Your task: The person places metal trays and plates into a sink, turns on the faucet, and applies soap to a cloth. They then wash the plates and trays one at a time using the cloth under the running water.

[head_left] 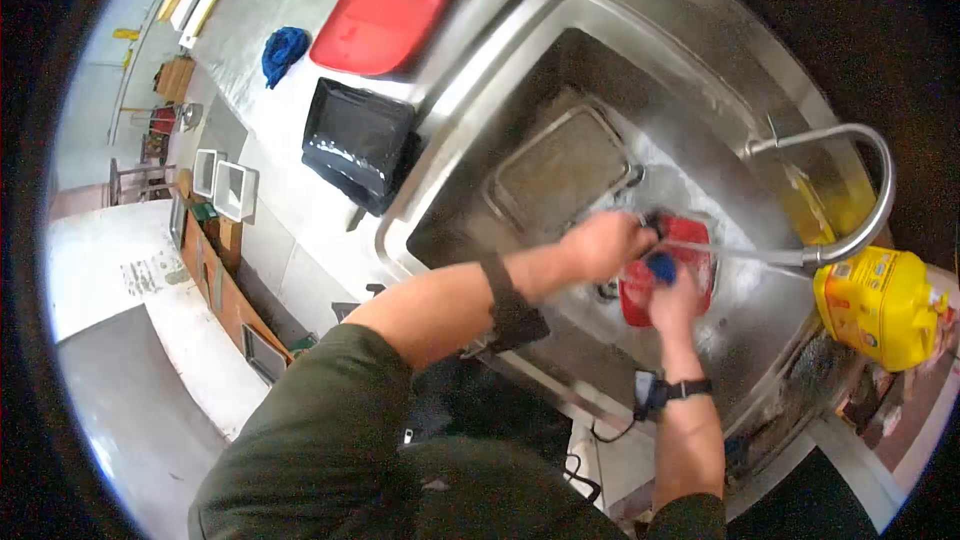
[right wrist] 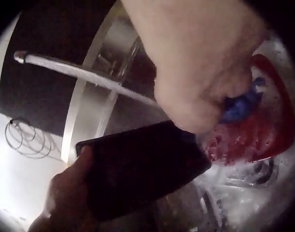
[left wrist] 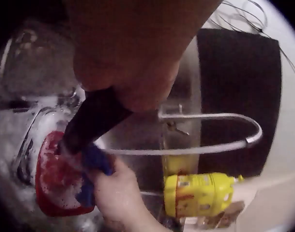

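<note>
My left hand (head_left: 605, 245) grips one end of a black rectangular tray (right wrist: 142, 169), its thumb over the edge in the right wrist view. That tray is seen nearly edge-on in the left wrist view. In my right hand (head_left: 677, 302) is a bunched blue scrubbing cloth (right wrist: 242, 106), close against the far end of the black tray. Beneath both hands a soapy red tray (left wrist: 60, 179) lies in the steel sink (head_left: 450, 230), with suds on and around it. My right fingers are partly hidden behind the back of the hand.
A curved tap (head_left: 885, 170) reaches over the sink. The yellow jug (head_left: 880, 305) stands at its right edge. A rectangular metal tray (head_left: 560, 165) lies in the basin. On the left counter are black trays (head_left: 355, 135), a large red tray (head_left: 385, 20) and a blue cloth (head_left: 285, 52).
</note>
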`<state>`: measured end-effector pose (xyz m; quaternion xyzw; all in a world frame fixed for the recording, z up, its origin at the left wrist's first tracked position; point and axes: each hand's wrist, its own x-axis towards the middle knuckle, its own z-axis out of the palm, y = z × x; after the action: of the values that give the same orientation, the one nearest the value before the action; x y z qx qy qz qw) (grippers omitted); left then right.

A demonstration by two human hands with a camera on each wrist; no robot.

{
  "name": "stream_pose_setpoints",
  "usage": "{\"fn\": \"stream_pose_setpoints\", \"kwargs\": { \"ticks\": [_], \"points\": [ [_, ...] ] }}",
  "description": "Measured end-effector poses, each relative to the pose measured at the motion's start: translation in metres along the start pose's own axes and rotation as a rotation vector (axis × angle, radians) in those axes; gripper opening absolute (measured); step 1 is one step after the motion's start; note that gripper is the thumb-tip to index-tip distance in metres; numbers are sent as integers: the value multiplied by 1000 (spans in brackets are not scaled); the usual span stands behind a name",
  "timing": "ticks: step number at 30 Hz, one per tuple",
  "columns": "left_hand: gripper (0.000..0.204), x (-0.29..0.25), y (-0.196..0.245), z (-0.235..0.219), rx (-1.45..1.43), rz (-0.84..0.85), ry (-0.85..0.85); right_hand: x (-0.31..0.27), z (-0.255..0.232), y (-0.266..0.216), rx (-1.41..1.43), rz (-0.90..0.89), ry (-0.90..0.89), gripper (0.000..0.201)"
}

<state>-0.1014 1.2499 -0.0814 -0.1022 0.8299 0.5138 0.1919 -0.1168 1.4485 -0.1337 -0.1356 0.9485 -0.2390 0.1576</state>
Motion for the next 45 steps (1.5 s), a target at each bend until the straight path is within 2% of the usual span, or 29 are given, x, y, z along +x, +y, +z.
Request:
{"fn": "stream_pose_setpoints", "kwargs": {
  "ticks": [2, 3, 4, 5, 6, 7, 8, 10, 13, 16, 17, 18, 19, 22, 25, 28, 31, 32, 34, 35, 36, 37, 38, 39, 41, 42, 43, 45],
  "points": [
    [34, -19, 16, 1, 242, 191, -167, -4, -19, 2, 313, 179, 155, 32],
    [39, -28, 19, 0, 499, 343, -252, -13, -15, 27, 307, 177, 138, 32],
    [39, -38, 17, 2, 495, 339, -250, -16, -2, 60, 201, 77, -5, 33],
    [41, -48, 13, 1, 576, 495, -167, -10, 5, 75, 96, -30, -135, 34],
    [43, -56, 9, 0, 653, 649, -82, -5, 3, 73, 95, -40, -132, 34],
    [45, -66, 7, -5, 664, 704, 26, -3, -1, 67, 46, 103, -109, 36],
    [45, -76, 8, -13, 661, 689, 30, -3, -6, 59, -1, 245, -91, 38],
    [44, -94, 13, -35, 714, 757, 195, 1, -6, 54, 16, 258, -128, 39],
    [50, -120, 20, -71, 771, 702, 264, 9, 17, 77, 44, 185, -190, 36],
    [53, -142, 13, -101, 825, 585, 369, 8, 26, 89, -65, 236, -193, 36],
    [54, -148, 9, -110, 840, 557, 415, 5, 26, 90, -45, 157, -181, 36],
    [54, -153, 4, -119, 856, 510, 485, 5, 29, 89, -20, 73, -167, 36],
    [56, -157, 1, -126, 849, 448, 555, 5, 16, 71, -36, 156, -239, 35],
    [56, -161, -21, -145, 892, 247, 752, 4, 43, 110, -77, 178, -209, 36],
    [58, -159, -49, -160, 925, 44, 879, 1, 50, 137, -21, 159, -222, 37],
    [54, -146, -76, -164, 892, -66, 983, -2, 13, 91, 23, 226, -300, 43],
    [51, -136, -96, -165, 911, -50, 984, -1, 20, 104, -44, 130, -268, 43],
    [51, -135, -98, -165, 906, -52, 976, -5, 17, 101, -48, 137, -273, 43],
    [54, -128, -101, -170, 851, -170, 882, -1, 15, 89, -81, 273, -296, 47],
    [59, -127, -102, -175, 778, -149, 889, 4, 30, 103, -5, 263, -324, 45],
    [63, -124, -111, -183, 807, -123, 911, 4, 39, 122, 62, 273, -343, 42],
    [68, -120, -108, -189, 839, -105, 899, 4, 31, 117, 70, 238, -358, 42],
    [75, -115, -111, -195, 1000, -51, 859, 4, 25, 105, 71, 208, -379, 42],
    [79, -113, -105, -202, 1040, -61, 762, 6, 23, 100, 55, 259, -370, 39],
    [82, -104, -112, -212, 1049, -30, 637, 11, 22, 106, 38, 325, -349, 37],
    [77, -102, -112, -217, 1040, -24, 573, 13, 26, 111, 42, 310, -244, 35],
    [72, -104, -106, -217, 1064, -31, 579, 14, 28, 111, 51, 282, -142, 33],
    [67, -103, -99, -214, 1089, -45, 577, 21, 21, 112, 17, 319, -144, 35]
  ]
}}
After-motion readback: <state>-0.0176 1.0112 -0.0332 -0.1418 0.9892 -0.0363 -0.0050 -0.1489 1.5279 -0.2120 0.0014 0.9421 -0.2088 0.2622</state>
